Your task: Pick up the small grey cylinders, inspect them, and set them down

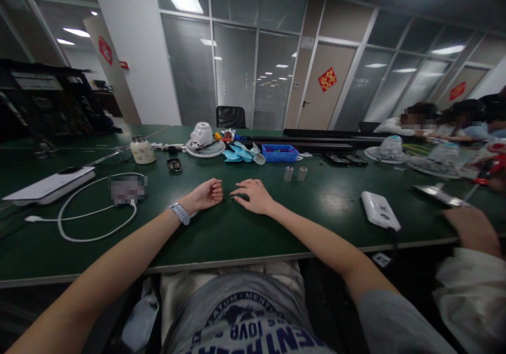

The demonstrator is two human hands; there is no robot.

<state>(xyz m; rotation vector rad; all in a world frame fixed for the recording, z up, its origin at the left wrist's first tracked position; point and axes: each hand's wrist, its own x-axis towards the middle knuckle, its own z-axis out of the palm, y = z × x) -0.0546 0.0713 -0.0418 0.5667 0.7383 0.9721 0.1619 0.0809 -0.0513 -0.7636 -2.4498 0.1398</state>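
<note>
My left hand (pixel 206 194) rests on the green table (pixel 237 240), turned partly palm up, with its fingers curled and nothing seen in them. A watch with a pale band (pixel 179 213) is on that wrist. Just right of it, my right hand (pixel 253 195) lies palm down on the tabletop, fingers spread and holding nothing. The two hands do not touch. Beyond my right hand stand two small cylinders (pixel 288 173) side by side. A blue tray (pixel 280 153) with small items and some light blue pieces (pixel 239 153) lie farther back.
At left are a patterned cup (pixel 143 150), a looped white cable (pixel 63 225) and a white box (pixel 51 184). White fan parts (pixel 203 143) sit at the back. A white power bank (pixel 380 210) lies at right, near another person's hand (pixel 472 227).
</note>
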